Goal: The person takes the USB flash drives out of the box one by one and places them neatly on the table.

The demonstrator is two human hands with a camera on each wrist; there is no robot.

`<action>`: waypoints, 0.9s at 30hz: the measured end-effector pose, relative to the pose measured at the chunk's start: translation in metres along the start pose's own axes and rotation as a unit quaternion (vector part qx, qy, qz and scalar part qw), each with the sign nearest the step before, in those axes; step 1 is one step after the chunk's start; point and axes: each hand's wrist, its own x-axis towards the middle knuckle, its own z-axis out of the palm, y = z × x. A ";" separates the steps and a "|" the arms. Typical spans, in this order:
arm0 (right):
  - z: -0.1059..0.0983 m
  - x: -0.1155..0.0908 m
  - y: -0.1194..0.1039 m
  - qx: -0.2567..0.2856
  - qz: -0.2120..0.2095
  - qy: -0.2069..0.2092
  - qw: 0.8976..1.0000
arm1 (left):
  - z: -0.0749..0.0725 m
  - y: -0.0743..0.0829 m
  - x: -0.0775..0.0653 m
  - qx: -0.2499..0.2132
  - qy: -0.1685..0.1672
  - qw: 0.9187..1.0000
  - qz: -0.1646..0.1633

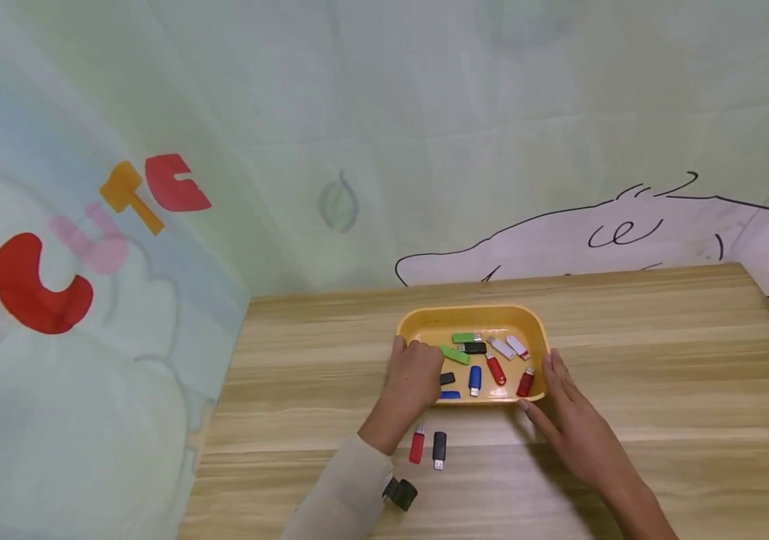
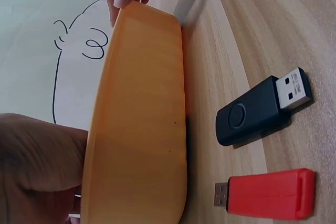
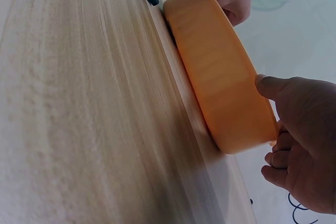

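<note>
A shallow yellow plastic tray [image 1: 492,401] holds several USB flash drives in green, black, white, red and blue, such as a blue USB drive [image 1: 475,380]. My left hand [image 1: 414,373] reaches over the tray's left part, knuckles up; its fingertips and anything between them are hidden. In the left wrist view this hand [image 2: 39,163] is partly behind the rim. My right hand [image 1: 580,427] holds the tray's front right corner, its thumb [image 3: 270,85] at the rim and fingers along the right end.
On the wooden table [image 1: 661,360], in front of the tray, lie a red USB drive [image 1: 417,446] and a black USB drive [image 1: 440,448]. A dark strap-like piece [image 1: 401,493] sits by the left sleeve. Printed cloth [image 1: 276,225] hangs behind and to the left.
</note>
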 end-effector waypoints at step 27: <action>0.001 0.000 0.002 0.002 0.004 -0.004 1.000 | -0.005 0.003 0.001 -0.013 0.025 0.999 -0.014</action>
